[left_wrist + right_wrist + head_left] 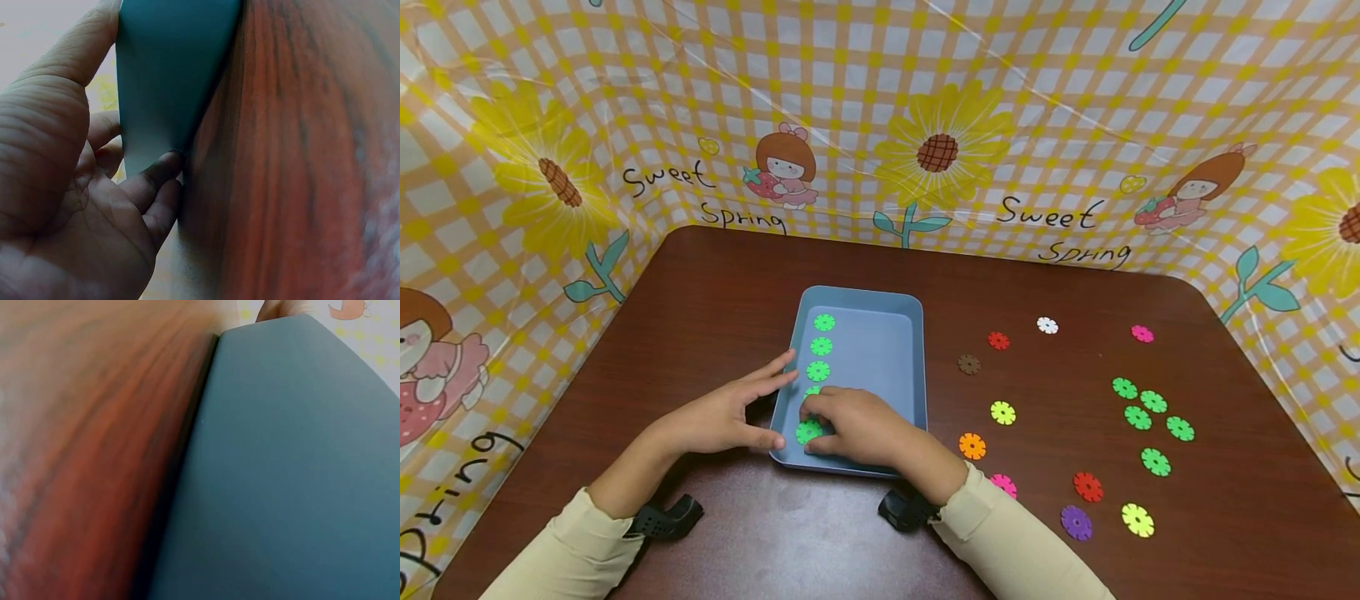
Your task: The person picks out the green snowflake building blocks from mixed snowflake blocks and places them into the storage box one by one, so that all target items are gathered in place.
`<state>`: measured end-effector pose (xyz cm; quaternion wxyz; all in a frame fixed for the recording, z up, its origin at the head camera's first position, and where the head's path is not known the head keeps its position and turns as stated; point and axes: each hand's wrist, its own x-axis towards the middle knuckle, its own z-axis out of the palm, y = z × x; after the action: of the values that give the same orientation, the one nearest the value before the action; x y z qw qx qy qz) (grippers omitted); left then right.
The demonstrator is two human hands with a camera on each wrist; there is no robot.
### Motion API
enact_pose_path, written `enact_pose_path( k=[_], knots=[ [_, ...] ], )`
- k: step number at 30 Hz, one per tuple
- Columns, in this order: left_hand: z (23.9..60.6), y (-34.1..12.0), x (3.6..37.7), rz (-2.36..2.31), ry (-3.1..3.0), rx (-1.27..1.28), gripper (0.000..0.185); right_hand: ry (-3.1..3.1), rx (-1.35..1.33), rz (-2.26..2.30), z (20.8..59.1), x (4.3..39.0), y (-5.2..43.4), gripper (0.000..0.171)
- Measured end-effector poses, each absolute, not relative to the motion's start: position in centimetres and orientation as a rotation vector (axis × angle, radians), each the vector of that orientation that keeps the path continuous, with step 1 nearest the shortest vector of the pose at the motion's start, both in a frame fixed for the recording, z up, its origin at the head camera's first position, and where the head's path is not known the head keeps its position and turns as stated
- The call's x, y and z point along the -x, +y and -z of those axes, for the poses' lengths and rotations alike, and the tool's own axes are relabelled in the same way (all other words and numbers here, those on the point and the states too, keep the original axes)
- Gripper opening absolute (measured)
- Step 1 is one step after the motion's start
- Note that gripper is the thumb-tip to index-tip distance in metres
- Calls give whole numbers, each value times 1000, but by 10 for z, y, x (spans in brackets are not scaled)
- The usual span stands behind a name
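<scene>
Green disc [808,432], judged light, stiff and thin, is pinched at its edge by right hand [857,429]. Blue tray [880,350] is steadied by straight fingers of left hand [726,417], nothing gripped.

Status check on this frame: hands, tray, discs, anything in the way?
Left hand open, steadying blue tray. Right hand inside tray, pressing green disc. Three green discs lined above. Nothing in the way.

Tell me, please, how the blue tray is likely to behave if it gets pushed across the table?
The blue tray looks like thin plastic, so probably light. It would likely slide on the smooth table, which may be why the left hand steadies its wall. Being low and flat, it seems unlikely to tip.
</scene>
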<state>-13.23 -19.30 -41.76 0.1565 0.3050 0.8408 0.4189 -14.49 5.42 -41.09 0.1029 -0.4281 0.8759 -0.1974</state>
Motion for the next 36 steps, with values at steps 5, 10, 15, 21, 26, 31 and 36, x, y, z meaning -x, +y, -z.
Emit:
enact_pose_path(
  k=[5,10,15,21,26,31,36],
  knots=[
    [418,-193,133,-1207,2402,-875,92,2588,1262,592,410,144,55,24],
    [420,-193,133,-1203,2406,-885,92,2581,1257,577,409,144,56,25],
    [420,-193,133,-1206,2409,-885,92,2569,1249,573,408,144,58,26],
    [419,-192,133,-1201,2409,-881,92,2538,1265,612,403,146,63,27],
    [419,-192,133,-1205,2402,-872,93,2538,1260,657,395,147,74,27],
    [420,-192,133,-1205,2402,-856,93,2547,1266,759,383,149,90,28],
    [421,-193,132,-1206,2407,-845,92,2577,1256,843,371,152,113,32]
  ],
)
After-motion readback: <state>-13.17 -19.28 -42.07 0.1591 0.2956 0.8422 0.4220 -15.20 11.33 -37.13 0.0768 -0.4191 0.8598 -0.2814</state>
